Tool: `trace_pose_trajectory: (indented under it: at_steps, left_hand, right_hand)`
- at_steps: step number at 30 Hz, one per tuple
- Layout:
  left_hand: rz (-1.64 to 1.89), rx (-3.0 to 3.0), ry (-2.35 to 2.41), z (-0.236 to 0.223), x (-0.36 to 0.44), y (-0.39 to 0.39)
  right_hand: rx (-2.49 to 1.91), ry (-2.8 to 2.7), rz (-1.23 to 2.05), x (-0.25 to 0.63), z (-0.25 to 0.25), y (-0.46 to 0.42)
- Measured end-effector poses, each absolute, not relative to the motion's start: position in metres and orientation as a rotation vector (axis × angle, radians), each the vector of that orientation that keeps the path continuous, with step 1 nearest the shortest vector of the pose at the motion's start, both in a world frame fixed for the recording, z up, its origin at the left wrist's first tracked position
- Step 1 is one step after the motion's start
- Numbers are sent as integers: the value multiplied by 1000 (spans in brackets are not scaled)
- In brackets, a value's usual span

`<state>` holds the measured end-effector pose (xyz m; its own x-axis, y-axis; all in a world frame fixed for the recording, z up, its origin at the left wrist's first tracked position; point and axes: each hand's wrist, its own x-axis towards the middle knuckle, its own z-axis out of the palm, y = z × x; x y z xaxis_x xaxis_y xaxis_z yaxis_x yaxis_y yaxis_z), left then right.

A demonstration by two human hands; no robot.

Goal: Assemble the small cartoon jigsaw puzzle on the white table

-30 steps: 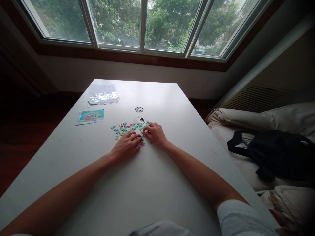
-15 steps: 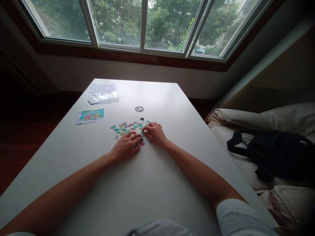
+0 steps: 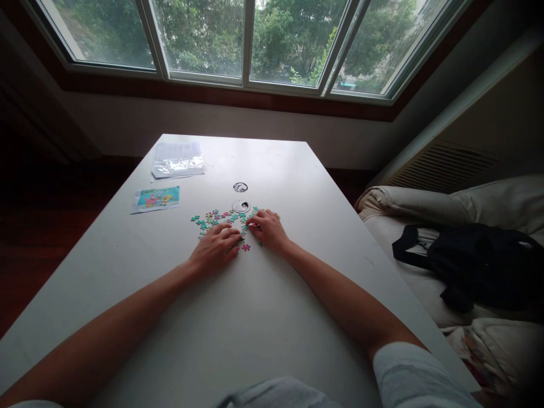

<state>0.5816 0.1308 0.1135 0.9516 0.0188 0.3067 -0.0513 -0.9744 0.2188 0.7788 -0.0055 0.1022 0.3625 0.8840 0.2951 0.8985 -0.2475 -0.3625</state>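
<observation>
Small jigsaw puzzle pieces (image 3: 202, 222), mostly teal with some pink and yellow, lie loosely spread on the white table (image 3: 255, 317). My left hand (image 3: 216, 247) rests palm down over the near left part of them, fingers apart and bent. My right hand (image 3: 268, 229) is at their right side, thumb and fingers curled toward the pieces. Whether a piece sits between its fingertips is too small to make out. A pink piece (image 3: 246, 247) lies between the hands on the near side. Some pieces are hidden beneath both hands.
Two round discs, a nearer one (image 3: 241, 206) and a farther one (image 3: 240, 187), lie beyond the pieces. At the left are a colourful cartoon picture card (image 3: 158, 198) and a clear plastic packet (image 3: 178, 160). A dark bag (image 3: 484, 266) lies on the pale sofa (image 3: 412, 201) at right.
My left hand has shifted slightly left, away from the right hand, showing more of the pink piece. My right hand has hardly moved.
</observation>
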Motion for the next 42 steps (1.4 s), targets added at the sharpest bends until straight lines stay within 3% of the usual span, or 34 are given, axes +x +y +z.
trace_pose_trajectory:
  at_steps: [21,42]
  left_hand:
    - [642,2788,347,125,569,188]
    - [503,2807,196,124,568,196]
  right_hand:
    - [-2129,-1530,-103,781,105,-16]
    - [-2015,-1728,-66,773,107,-21]
